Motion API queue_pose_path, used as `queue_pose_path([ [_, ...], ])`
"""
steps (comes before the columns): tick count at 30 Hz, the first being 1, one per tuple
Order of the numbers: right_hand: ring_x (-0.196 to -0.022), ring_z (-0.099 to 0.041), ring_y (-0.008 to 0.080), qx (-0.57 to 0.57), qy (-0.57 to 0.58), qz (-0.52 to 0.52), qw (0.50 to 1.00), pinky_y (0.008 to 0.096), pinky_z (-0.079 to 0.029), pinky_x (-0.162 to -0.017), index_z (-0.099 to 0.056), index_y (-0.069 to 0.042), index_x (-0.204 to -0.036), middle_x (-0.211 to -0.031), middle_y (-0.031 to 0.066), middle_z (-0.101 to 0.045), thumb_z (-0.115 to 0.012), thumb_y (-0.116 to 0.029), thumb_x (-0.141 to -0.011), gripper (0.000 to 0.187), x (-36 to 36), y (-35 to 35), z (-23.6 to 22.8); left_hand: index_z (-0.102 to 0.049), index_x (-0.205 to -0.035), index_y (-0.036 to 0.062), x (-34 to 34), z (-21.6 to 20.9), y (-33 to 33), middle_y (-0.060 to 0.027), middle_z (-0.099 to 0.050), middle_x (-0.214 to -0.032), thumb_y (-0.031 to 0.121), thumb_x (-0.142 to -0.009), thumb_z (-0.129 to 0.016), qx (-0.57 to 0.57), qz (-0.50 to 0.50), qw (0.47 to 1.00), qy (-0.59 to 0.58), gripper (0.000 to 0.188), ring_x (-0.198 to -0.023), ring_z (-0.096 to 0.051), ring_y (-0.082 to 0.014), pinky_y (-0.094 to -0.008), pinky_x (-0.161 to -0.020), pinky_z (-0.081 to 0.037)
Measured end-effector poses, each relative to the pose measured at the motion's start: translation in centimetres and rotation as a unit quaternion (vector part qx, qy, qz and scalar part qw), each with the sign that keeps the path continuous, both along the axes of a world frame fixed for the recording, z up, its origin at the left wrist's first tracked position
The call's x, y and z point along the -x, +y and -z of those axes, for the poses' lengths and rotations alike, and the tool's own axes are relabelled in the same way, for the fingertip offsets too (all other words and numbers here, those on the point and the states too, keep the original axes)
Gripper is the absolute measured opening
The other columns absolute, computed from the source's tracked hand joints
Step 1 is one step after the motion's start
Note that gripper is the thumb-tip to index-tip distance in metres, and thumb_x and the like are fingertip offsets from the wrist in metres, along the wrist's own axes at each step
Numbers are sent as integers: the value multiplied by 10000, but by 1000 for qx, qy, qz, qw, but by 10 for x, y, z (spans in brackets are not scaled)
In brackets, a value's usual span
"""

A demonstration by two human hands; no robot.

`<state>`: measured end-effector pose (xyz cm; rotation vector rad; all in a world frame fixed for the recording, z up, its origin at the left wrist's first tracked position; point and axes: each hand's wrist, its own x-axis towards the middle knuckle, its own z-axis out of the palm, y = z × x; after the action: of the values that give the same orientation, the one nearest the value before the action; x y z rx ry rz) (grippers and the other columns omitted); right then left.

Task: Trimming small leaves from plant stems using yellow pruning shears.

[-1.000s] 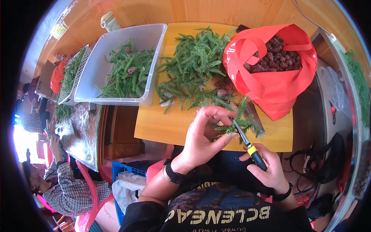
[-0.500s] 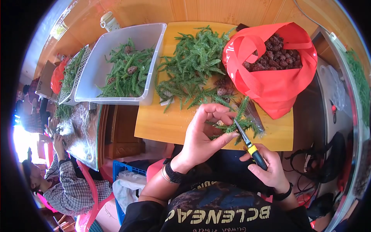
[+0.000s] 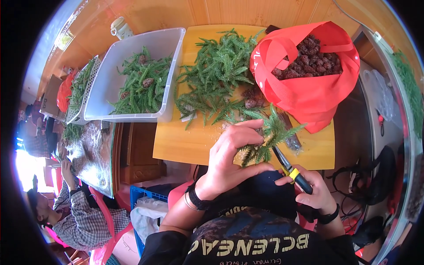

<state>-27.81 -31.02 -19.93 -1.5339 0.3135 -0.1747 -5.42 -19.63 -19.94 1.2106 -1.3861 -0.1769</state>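
Observation:
A green artificial pine sprig (image 3: 267, 140) is pinched in my left hand (image 3: 227, 157), its needled tips fanning out past the fingers. My right hand (image 3: 316, 192) grips a pair of pliers (image 3: 295, 173) with black and yellow handles. The metal jaws point up and left, close beside the lower part of the sprig. Whether they touch it I cannot tell. Just beyond my hands lies a heap of pine sprigs (image 3: 223, 62) on the yellow table (image 3: 181, 143). A few pine cones (image 3: 251, 102) rest at the heap's right edge.
A red bag (image 3: 309, 97) full of pine cones stands at the right. Left of the heap is a translucent plastic bin (image 3: 99, 99) holding sprigs with cones. A clear-wrapped bundle (image 3: 291, 140) lies below the bag. Another person (image 3: 88, 212) in a checked shirt works at the far left.
The sprig has turned and spread open in my left hand, tips now pointing up and right. The pliers have drawn slightly down and right, away from my left fingertips.

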Motion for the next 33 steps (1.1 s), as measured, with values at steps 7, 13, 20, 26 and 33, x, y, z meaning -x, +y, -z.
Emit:
queue_pose_path([
  [7, -1019, -555, 231, -13, 32, -64, 997, 336, -405, -871, -632, 7, -969, -940, 102, -643, -707, -287, -734, 384, 7, -13, -8, -460, -1079, 26, -4, 3, 3, -110, -502, -1068, 18, -593, -817, 17, 16, 1000, 21, 603, -1168, -458, -327, -425, -935, -429],
  [13, -895, -576, 223, 152, -63, 110, 980, 313, -426, -814, -659, -14, -808, -876, 110, -626, -785, -153, -636, 254, -4, -10, -27, -465, -1087, 29, 1, 1, 1, -120, -503, -1085, -83, -653, -725, -35, 22, 998, 46, 519, -1176, -464, -312, -349, -875, -480],
  [20, -1025, -528, 307, 379, -88, 203, 899, 375, -446, -841, -634, -51, -954, -923, 77, -622, -862, -231, -508, 532, -69, 4, -54, -475, -1091, 11, 16, -12, -1, -129, -559, -1112, -86, -715, -677, -149, 52, 982, 104, 439, -1062, -566, -204, -304, -836, -517],
  [26, -935, -578, 300, 339, -50, 172, 923, 373, -464, -774, -613, -36, -862, -847, 101, -622, -798, -112, -606, 325, -67, 0, -45, -538, -1019, 2, 13, -15, 4, -94, -607, -1019, -59, -717, -689, -185, 61, 960, 200, 343, -967, -603, -172, -281, -791, -519],
  [33, -773, -607, 247, 225, -26, 183, 957, 310, -467, -688, -589, -8, -862, -811, 123, -601, -710, -42, -689, 214, -63, -3, -47, -600, -890, -8, 11, -14, 3, -91, -619, -943, -35, -720, -673, -197, 44, 967, 157, 187, -856, -600, -141, -247, -740, -483],
])
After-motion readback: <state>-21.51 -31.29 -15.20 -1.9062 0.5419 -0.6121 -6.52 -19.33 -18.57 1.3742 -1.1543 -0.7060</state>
